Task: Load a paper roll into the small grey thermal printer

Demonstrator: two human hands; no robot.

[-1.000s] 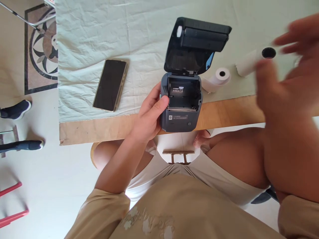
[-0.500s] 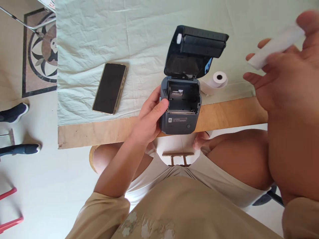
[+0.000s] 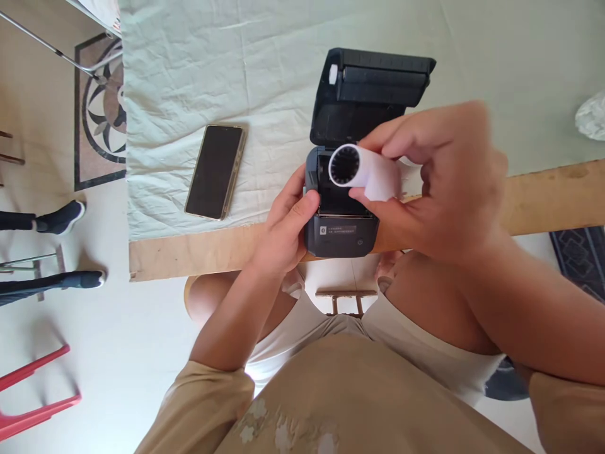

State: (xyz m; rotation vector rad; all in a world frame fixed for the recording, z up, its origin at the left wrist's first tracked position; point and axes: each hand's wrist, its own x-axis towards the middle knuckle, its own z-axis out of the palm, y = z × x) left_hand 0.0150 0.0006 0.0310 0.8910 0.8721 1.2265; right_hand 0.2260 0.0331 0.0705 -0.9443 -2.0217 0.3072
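**Paper roll over the open bay of a small printer**

Nearest: wearer's tan shirt, pale shorts below the table edge.

Left hand: wrapped on the printer's left side, thumb pressed on the rim of the bay, fingers going behind the body. Grip closed on the casing.

Right hand: pinching the white roll between thumb and fingers; slight blur. Roll tilted, hollow dark core facing left toward the camera, a loose flap of paper on its lower side. Contact between roll and bay: cannot tell.

Printer: dark body above the wooden edge; lid swung up on its far side.

Further out: black-screened phone, lying well left of the printer on a pale green cloth. Crumpled whitish item at the right margin.

Beyond the table's left side: patterned floor inlay, dark shoe, red stool legs.
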